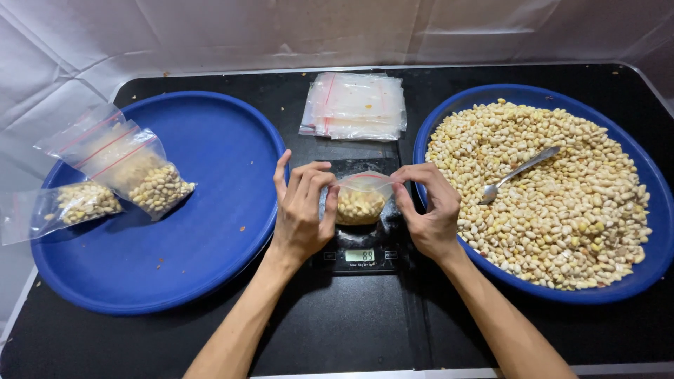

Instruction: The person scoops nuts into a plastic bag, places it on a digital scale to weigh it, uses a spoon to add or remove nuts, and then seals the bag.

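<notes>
**A:** Both hands are in over the small black scale [359,245] at the centre of the black tabletop [351,330]. What's on it?

**B:** One small clear zip bag [360,198], part full of pale peanuts, sitting on the scale's platform. The left hand [303,214] pinches the bag's top edge at its left end, the right hand [430,210] at its right end, fingers narrow and closed on the plastic.

**A:** Count the trays for me.

**B:** Two round blue trays. The left tray [210,140] carries filled bags along its left side: two lie overlapping in a pair [133,168], and a third bag [67,205] hangs over the rim. Three filled there, plus the one on the scale.

**A:** And the right tray?

**B:** The right tray [632,281] is heaped with loose peanuts [547,203], with one metal spoon [519,172] lying on top, bowl toward the scale.

**A:** Anything else around?

**B:** A stack of empty zip bags [354,107] behind the scale, between the trays; how many, I can't tell. White sheeting [210,35] hangs behind. The left tray's rim lies just beside the left wrist, and the right hand overlaps the right tray's near edge.
</notes>
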